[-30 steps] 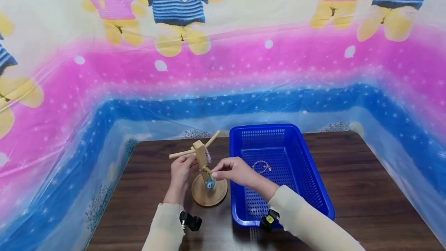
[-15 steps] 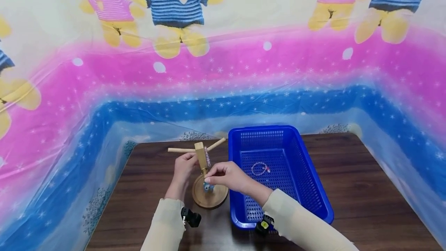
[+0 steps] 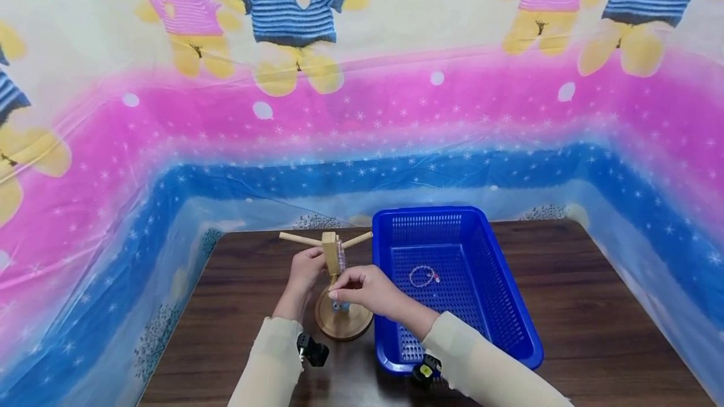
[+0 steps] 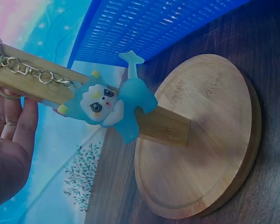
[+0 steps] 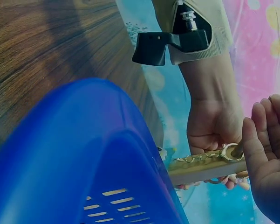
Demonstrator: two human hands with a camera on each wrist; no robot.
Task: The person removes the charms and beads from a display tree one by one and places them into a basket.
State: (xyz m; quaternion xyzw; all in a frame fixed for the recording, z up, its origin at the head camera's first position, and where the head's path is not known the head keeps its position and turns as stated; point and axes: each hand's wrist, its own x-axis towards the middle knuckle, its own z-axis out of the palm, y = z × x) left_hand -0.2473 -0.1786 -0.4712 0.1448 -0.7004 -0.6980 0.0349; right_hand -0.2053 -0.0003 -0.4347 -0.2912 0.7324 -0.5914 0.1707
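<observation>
A wooden stand (image 3: 330, 250) with a round base (image 4: 223, 140) and several pegs stands left of the basket. From its near peg hangs a keychain with a blue-green animal figure (image 4: 135, 95) in front of the post; its gold ring loops the peg in the right wrist view. My left hand (image 3: 305, 272) grips the post from the left and behind, its fingertips partly hidden. My right hand (image 3: 370, 291) pinches the end of the near peg with thumb and forefinger. A pink and white loop (image 3: 342, 257) hangs on the right-hand peg.
A blue plastic basket (image 3: 511, 306) with slotted walls stands right of the stand, under my right forearm. Inside it lies a pale beaded loop with a red charm (image 3: 436, 278). The dark wooden table (image 3: 599, 306) ends at a printed cloth backdrop (image 3: 396, 162).
The stand has turned clockwise as seen from above: its left peg swung away, its right peg nearer. My right hand moved left with the near peg; my left hand shifted slightly right.
</observation>
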